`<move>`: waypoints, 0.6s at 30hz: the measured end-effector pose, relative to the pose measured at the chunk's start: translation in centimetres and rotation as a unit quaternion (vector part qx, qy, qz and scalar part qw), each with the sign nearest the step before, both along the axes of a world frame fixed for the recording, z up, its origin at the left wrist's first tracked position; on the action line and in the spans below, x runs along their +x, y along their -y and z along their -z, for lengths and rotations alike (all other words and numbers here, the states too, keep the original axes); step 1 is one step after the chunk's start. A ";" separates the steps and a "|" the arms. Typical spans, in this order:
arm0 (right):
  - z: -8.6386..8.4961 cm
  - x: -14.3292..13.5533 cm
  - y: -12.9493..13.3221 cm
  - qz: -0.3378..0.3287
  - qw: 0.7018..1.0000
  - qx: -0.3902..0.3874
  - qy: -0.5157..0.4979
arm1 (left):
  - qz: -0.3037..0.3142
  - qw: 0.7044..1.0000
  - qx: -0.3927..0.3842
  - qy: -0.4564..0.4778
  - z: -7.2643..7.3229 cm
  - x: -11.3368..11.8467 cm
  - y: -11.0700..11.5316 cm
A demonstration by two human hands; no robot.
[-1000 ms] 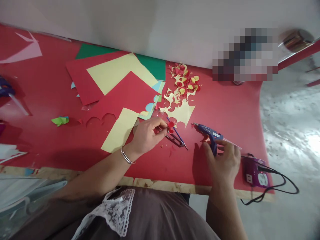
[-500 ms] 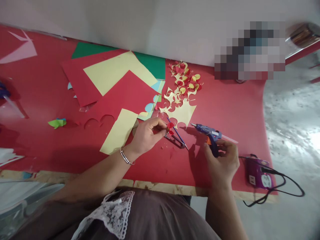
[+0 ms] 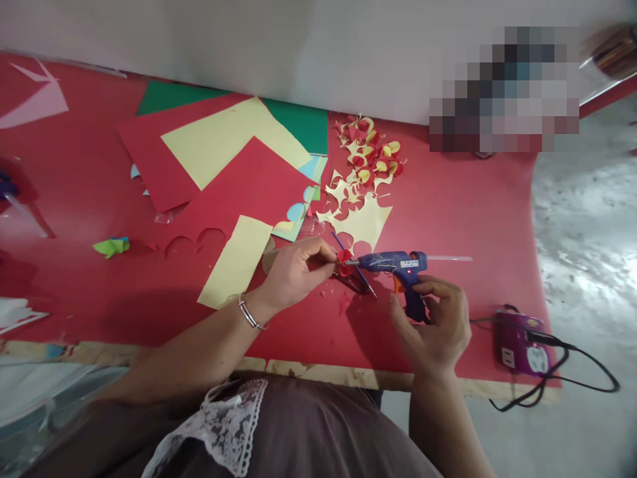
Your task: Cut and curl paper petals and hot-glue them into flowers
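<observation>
The fingers of the left hand [image 3: 293, 269] cover part of a small red paper piece [image 3: 344, 261], so its full shape is hard to read. The nozzle of a blue glue gun [image 3: 395, 262] meets it at its 3 o'clock side; whether they touch or only overlap in view, I cannot tell. A dark slim tool [image 3: 354, 283] lies half lost in shadow at the piece's 5 o'clock, with a thin blue rod [image 3: 367, 282] beside it. A round grey-brown thing [image 3: 269, 255] is partly hidden behind the left hand. Pixel blocks mask whatever is at 1 o'clock on the view's edge, and another blue tool [image 3: 6, 187] is cut off at 9 o'clock.

The left forearm comes in from 8 o'clock, wrist low, with thumb and forefinger pinching the red piece over the red tabletop [image 3: 462, 212]. The right forearm rises from 5 o'clock; the right hand [image 3: 440, 325] is curled around the gun's grip, thumb near the orange trigger, nozzle aimed at 9 o'clock. Red and yellow paper cutouts [image 3: 371, 156] lie at 1 o'clock from the red piece.
</observation>
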State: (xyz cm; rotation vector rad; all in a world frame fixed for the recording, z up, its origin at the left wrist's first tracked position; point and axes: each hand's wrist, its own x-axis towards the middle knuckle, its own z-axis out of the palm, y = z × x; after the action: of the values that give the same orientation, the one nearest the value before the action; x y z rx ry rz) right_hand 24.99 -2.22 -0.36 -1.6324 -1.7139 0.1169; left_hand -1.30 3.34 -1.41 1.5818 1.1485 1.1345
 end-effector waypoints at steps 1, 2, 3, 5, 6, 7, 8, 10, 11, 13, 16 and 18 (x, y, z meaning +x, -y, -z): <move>0.0 -0.1 -0.1 -0.002 1.000 0.005 0.008 | 0.000 1.000 0.004 -0.001 0.0 0.0 0.0; -0.1 -0.2 -0.1 -0.004 1.000 0.010 0.016 | 0.000 1.000 0.007 -0.001 0.0 0.0 0.0; -0.2 -0.2 -0.2 -0.005 1.000 0.014 0.023 | 0.000 1.000 0.009 -0.002 -0.1 0.0 0.0; -0.2 -0.3 -0.2 -0.007 0.999 0.021 0.028 | 0.000 1.000 0.013 -0.001 -0.1 0.0 0.0; -0.2 -0.3 -0.2 -0.008 0.999 0.023 0.027 | 0.001 1.000 0.014 0.000 -0.2 0.0 0.0; -0.2 -0.2 -0.2 -0.010 0.999 0.023 0.024 | 0.002 1.000 0.015 0.003 -0.2 0.0 0.0; -0.2 -0.1 -0.2 -0.012 0.999 0.023 0.021 | 0.002 1.000 0.016 0.005 -0.2 0.0 0.0; -0.1 0.0 -0.1 -0.017 0.999 0.025 0.014 | 0.002 1.000 0.018 0.006 -0.2 0.0 0.0; 0.0 0.1 -0.1 -0.020 0.999 0.027 0.012 | 0.002 1.000 0.019 0.006 -0.2 0.1 -0.1; 0.1 0.2 0.0 -0.023 0.999 0.032 0.012 | 0.002 1.000 0.018 0.006 -0.2 0.1 -0.1; 0.1 0.2 0.0 -0.025 0.999 0.032 0.013 | 0.004 1.000 0.019 0.004 0.0 0.0 -0.1; 0.1 0.1 -0.1 -0.025 0.999 0.035 0.018 | 0.003 1.000 0.024 0.000 0.1 0.0 -0.1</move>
State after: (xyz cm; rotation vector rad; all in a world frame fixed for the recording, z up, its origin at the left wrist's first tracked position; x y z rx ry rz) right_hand 25.11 -2.13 -0.42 -1.5504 -1.7666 0.0517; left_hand -1.29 3.45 -1.49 1.6200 1.1240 1.1661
